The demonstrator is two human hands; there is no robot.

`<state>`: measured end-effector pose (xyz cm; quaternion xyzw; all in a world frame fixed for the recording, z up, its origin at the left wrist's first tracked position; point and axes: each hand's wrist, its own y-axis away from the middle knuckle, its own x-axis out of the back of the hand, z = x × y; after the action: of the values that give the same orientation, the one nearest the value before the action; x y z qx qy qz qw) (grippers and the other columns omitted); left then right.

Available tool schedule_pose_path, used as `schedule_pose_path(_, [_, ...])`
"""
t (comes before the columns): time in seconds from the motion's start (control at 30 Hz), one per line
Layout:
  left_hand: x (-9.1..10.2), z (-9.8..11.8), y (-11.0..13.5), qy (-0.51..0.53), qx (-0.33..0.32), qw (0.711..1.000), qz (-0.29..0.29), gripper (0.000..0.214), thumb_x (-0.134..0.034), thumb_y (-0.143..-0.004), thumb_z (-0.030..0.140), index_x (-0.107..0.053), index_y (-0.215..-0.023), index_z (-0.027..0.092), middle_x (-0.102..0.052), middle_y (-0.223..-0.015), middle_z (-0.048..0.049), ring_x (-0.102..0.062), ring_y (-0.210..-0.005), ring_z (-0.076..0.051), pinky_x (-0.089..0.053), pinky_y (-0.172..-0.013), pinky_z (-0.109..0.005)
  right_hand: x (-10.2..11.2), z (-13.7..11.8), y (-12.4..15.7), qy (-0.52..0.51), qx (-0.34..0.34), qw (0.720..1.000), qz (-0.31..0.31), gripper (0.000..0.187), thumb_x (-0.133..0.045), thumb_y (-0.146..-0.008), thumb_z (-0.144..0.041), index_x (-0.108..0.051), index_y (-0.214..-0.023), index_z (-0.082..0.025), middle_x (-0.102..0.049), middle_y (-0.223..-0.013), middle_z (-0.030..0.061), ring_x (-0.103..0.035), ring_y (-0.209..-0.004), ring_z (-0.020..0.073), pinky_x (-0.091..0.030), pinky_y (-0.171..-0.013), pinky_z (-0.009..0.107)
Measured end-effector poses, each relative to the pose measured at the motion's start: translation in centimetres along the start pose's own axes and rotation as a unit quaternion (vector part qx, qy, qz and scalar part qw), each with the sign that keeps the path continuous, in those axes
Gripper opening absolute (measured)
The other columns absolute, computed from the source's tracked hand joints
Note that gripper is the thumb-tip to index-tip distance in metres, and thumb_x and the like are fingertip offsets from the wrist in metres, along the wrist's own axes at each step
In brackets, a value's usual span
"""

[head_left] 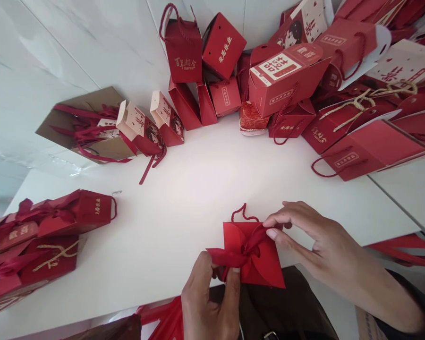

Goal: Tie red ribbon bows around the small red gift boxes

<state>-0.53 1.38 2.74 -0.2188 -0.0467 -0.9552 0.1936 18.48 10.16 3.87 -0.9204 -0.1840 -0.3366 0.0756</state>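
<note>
- We have a white table (170, 198) before us, with pale, veined wall panels (74, 47) behind it.
- Our left hand (208, 297) pinches one side of the dark red ribbon (227, 258) between thumb and forefinger.
- Our right hand (310, 233) has thumb and forefinger closed on the ribbon's other side, at the box's upper right corner.
- Between our hands is the small red box (267, 264), at the table's near edge, its curved flaps facing us and the ribbon knotted over them; a cord loop (245, 213) sticks out on its far side.
- To our left we see ribboned boxes (62, 217) lying close together.
- Farther back stands a brown carton (108, 94) holding ribbons, beside two cream-topped boxes (166, 118).
- Stacked red boxes (286, 89) crowd the back and right.
</note>
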Motion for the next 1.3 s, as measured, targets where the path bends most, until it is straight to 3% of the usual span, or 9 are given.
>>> schedule_pose_path(0.2, [0.0,-0.1,-0.1,0.022,0.032,0.999,-0.002,0.019,-0.063,-0.095,0.036,-0.069,-0.084,0.022,-0.064,-0.077,-0.0005,-0.054,-0.073,-0.016,-0.043,-0.063,-0.025,0.7,0.6,-0.1,-0.007,-0.019,0.998,-0.052,0.015,-0.062,-0.099,-0.04,-0.068,-0.111,-0.035,-0.073,-0.103,-0.0002,-0.07,-0.086,0.019,-0.055,-0.066,0.029])
schedule_pose_path(0.37, [0.1,-0.2,-0.3,0.061,0.078,0.994,-0.036,0.024,-0.061,-0.096,0.043,-0.069,-0.086,0.022,-0.067,-0.082,-0.0023,-0.059,-0.079,-0.018,-0.045,-0.068,-0.027,0.8,0.8,-0.1,-0.026,-0.037,0.998,-0.036,0.018,-0.058,-0.099,-0.043,-0.073,-0.104,-0.033,-0.076,-0.104,0.004,-0.071,-0.102,0.0248,-0.056,-0.062,0.028])
schedule_pose_path(0.43, [0.2,-0.3,-0.3,0.078,0.091,0.992,-0.044,0.023,-0.062,-0.096,0.042,-0.069,-0.087,0.022,-0.065,-0.08,-0.0014,-0.059,-0.078,-0.018,-0.045,-0.068,-0.026,0.9,0.8,-0.2,-0.034,-0.056,0.996,-0.053,0.019,-0.059,-0.098,-0.044,-0.072,-0.104,-0.032,-0.076,-0.106,0.0039,-0.072,-0.099,0.0235,-0.057,-0.065,0.027])
schedule_pose_path(0.53, [0.6,-0.4,-0.5,0.093,0.082,0.991,-0.051,0.019,-0.062,-0.096,0.036,-0.069,-0.086,0.022,-0.062,-0.075,-0.0003,-0.055,-0.072,-0.016,-0.044,-0.068,-0.026,1.5,1.0,-0.5,-0.036,-0.069,0.992,-0.102,0.017,-0.065,-0.096,-0.046,-0.071,-0.103,-0.032,-0.075,-0.101,0.0019,-0.071,-0.084,0.0193,-0.059,-0.071,0.028])
schedule_pose_path(0.63, [0.8,-0.6,-0.8,0.107,0.079,0.99,-0.05,0.017,-0.063,-0.096,0.033,-0.068,-0.084,0.022,-0.061,-0.075,0.0,-0.056,-0.072,-0.015,-0.044,-0.066,-0.024,2.1,1.2,-0.8,-0.034,-0.039,0.99,-0.132,0.013,-0.068,-0.094,-0.045,-0.07,-0.101,-0.035,-0.07,-0.09,-0.0014,-0.067,-0.078,0.0182,-0.058,-0.074,0.03])
schedule_pose_path(0.87, [1.1,-0.5,-1.3,0.097,0.062,0.992,-0.053,0.014,-0.065,-0.094,0.031,-0.07,-0.084,0.023,-0.065,-0.078,-0.0004,-0.062,-0.076,-0.017,-0.047,-0.066,-0.025,2.7,1.4,-1.1,-0.033,0.021,0.984,-0.172,0.011,-0.063,-0.094,-0.031,-0.069,-0.101,-0.036,-0.071,-0.093,-0.0007,-0.07,-0.092,0.0226,-0.062,-0.079,0.034])
schedule_pose_path(1.1, [1.5,-0.4,-1.7,0.068,0.029,0.995,-0.063,0.015,-0.063,-0.094,0.026,-0.07,-0.081,0.024,-0.064,-0.075,-0.0002,-0.06,-0.07,-0.016,-0.048,-0.065,-0.027,2.5,1.5,-1.0,-0.058,-0.002,0.987,-0.153,0.015,-0.055,-0.1,-0.04,-0.068,-0.103,-0.034,-0.07,-0.095,0.0011,-0.066,-0.083,0.021,-0.057,-0.075,0.035])
schedule_pose_path(1.3, [1.6,-0.9,-1.3,0.042,0.019,0.998,-0.053,0.018,-0.061,-0.095,0.028,-0.066,-0.079,0.023,-0.059,-0.071,0.0002,-0.061,-0.07,-0.017,-0.047,-0.063,-0.026,1.9,1.1,-0.9,-0.1,-0.045,0.984,-0.138,0.019,-0.052,-0.102,-0.041,-0.069,-0.102,-0.032,-0.07,-0.101,0.0017,-0.066,-0.089,0.0197,-0.051,-0.078,0.034])
